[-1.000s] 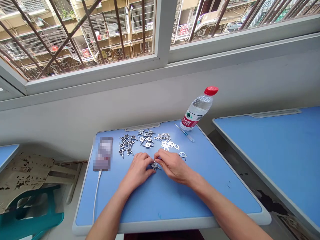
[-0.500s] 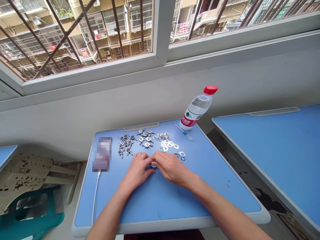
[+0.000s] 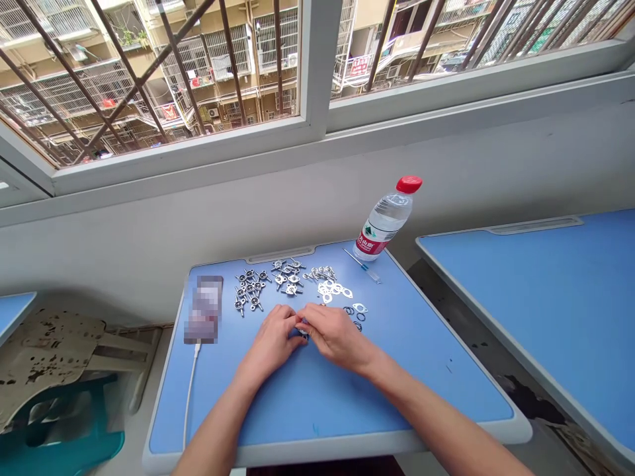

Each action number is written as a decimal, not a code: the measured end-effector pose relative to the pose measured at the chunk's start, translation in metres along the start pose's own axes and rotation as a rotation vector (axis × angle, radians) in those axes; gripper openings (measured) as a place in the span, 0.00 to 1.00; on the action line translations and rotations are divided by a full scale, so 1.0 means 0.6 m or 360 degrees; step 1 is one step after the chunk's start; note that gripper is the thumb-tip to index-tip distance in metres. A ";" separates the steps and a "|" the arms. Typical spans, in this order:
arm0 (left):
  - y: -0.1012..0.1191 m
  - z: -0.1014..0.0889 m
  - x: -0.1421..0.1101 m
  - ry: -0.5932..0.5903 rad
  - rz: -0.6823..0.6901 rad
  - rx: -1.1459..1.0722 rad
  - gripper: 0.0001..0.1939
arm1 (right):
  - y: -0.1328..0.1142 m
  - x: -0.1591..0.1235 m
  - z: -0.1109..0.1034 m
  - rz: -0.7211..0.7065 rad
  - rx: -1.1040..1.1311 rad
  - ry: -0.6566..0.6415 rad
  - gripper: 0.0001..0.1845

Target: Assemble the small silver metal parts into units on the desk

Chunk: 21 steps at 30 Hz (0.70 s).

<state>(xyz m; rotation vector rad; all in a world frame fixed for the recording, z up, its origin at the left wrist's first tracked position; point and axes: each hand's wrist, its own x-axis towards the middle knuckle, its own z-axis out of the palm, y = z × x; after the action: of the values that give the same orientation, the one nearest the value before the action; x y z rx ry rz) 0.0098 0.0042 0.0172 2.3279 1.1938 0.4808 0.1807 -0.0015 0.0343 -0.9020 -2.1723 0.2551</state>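
My left hand (image 3: 274,340) rests on the blue desk with its fingers curled round a small metal fitting (image 3: 303,335), mostly covered by the hands. Over the same part, my right hand (image 3: 336,336) is closed in a pinch; whatever its fingertips hold is hidden. Just beyond lie several metal fittings with black centres (image 3: 250,288) and more silver fittings (image 3: 290,277). Flat oval metal plates (image 3: 335,289) and small silver pieces (image 3: 322,272) form groups behind my right hand. Black rubber rings (image 3: 360,317) lie beside that hand.
A water bottle (image 3: 384,225) with a red cap stands at the back right corner, near a thin screwdriver (image 3: 364,267). On the left lies a blurred phone (image 3: 204,309) with a white cable (image 3: 190,390). Another blue desk (image 3: 540,284) stands to the right, chairs (image 3: 64,410) to the left.
The view has shifted slightly. My right fingertips have moved a little over the fitting, and the right hand uncovers more of the black rings. My left hand keeps its place.
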 end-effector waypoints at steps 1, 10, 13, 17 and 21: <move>0.000 0.000 0.000 -0.0001 0.0000 0.0003 0.05 | -0.001 0.000 0.000 0.0000 0.0001 0.0001 0.12; 0.001 0.002 0.001 0.0015 -0.0017 0.0101 0.04 | 0.005 -0.002 0.006 0.0063 0.0036 0.0016 0.11; 0.001 0.002 0.001 0.0007 -0.0020 0.0160 0.05 | 0.013 -0.005 0.004 0.0161 0.0085 -0.0008 0.09; 0.003 -0.001 0.000 -0.0014 -0.0024 0.0157 0.07 | 0.017 -0.005 -0.002 0.0178 0.0126 -0.0027 0.08; 0.006 -0.002 0.001 -0.0004 -0.0060 0.0185 0.09 | 0.011 -0.004 -0.002 0.0088 0.0083 -0.0047 0.09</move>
<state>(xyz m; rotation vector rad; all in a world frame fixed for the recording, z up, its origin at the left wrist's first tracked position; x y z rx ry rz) 0.0119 0.0033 0.0204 2.3971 1.2939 0.4050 0.1864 0.0015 0.0309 -0.9353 -2.1597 0.3523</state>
